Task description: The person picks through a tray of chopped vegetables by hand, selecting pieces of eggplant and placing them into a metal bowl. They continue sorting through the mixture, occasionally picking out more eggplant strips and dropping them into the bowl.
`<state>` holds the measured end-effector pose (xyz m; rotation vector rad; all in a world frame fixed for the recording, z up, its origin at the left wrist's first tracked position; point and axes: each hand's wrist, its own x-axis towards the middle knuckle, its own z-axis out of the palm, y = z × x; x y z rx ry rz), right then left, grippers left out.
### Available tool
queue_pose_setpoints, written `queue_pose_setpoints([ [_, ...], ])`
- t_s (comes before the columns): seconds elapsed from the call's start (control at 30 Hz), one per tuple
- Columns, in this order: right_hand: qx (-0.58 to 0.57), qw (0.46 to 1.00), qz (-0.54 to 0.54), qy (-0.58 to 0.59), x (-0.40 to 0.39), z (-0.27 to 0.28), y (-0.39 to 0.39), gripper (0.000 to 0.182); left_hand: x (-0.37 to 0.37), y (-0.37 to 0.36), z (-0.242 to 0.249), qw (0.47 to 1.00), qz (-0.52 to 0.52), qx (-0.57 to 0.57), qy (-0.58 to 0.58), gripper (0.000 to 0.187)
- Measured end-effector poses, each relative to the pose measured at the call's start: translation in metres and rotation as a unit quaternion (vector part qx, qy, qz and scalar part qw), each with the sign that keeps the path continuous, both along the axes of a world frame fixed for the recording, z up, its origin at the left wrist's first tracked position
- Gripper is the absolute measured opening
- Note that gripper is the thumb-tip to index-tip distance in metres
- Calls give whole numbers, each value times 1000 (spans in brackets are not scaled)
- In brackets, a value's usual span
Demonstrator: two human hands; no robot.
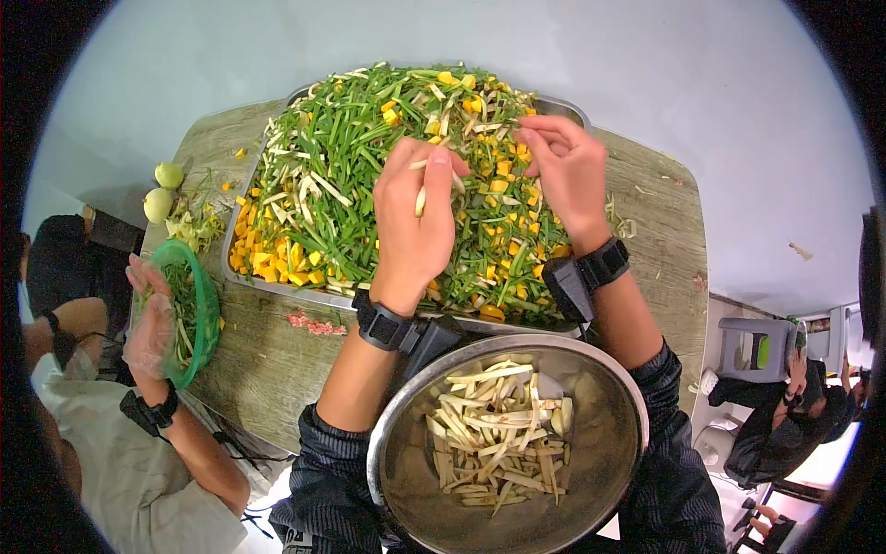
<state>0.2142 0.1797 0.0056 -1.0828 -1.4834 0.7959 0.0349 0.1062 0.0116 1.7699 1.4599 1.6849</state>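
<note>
My left hand (pixel 413 210) is closed over the middle of a heaped metal tray (pixel 277 288), with a few pale cut vegetable strips (pixel 421 201) between thumb and fingers. To its right, my right hand (pixel 568 171) hovers at the pile's far right side, fingers curled and pinched together; whatever they hold is too small to make out. Chopped green stems (pixel 346 138), orange cubes (pixel 268 263) and pale strips fill the tray. Close to my body, between my forearms, a steel bowl (pixel 600 406) contains more pale strips (pixel 498 425).
At left, another person's gloved hand (pixel 152 323) touches a green basket (pixel 198 351) of greens. Two round pale-green vegetables (pixel 159 205) and trimmings lie on the wooden table (pixel 268 360). Pink bits (pixel 316 323) lie before the tray. Another person (pixel 794 415) is at far right near a grey stool (pixel 752 346).
</note>
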Motion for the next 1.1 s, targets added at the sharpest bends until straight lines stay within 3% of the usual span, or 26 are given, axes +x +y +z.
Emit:
queue_pose_setpoints([
  [0.07,-118,986,-31,-111,0,15,-8,17,0,0,-2,1000,-6,12,-7,36],
  [0.1,-118,986,-30,-111,0,11,-5,17,1,0,-2,999,-11,-10,-42,34],
  [0.17,-12,997,-2,-81,1,-3,1,19,3,0,-2,996,-15,-32,-76,33],
  [0.2,-12,997,-2,-81,-1,-1,-1,19,4,1,-2,995,-19,-10,-93,31],
  [0.27,145,976,54,-151,-5,6,-6,21,6,3,-4,994,-22,13,-110,29],
  [0.37,134,959,106,-225,-3,-5,-1,25,6,4,-7,990,-33,21,-134,25],
  [0.6,78,963,103,-238,-4,0,-6,29,3,-4,0,995,-47,-53,-66,22],
  [0.7,92,958,93,-253,-5,-4,-6,34,2,-3,-4,995,-57,-65,-45,22],
  [0.77,161,941,73,-287,-4,-11,-2,35,3,-3,-3,995,-66,-68,-39,22],
  [0.8,161,941,73,-287,-4,-10,-3,35,5,-3,-1,990,-64,-81,-92,23],
  [0.83,152,942,70,-291,-4,-9,-3,35,6,-4,0,983,-62,-93,-145,24],
  [0.93,109,953,66,-276,-5,-1,-7,35,6,1,-5,992,-27,-51,-113,25],
  [1.1,55,962,77,-254,-4,2,-7,34,6,-4,0,992,-32,-80,-94,26],
])
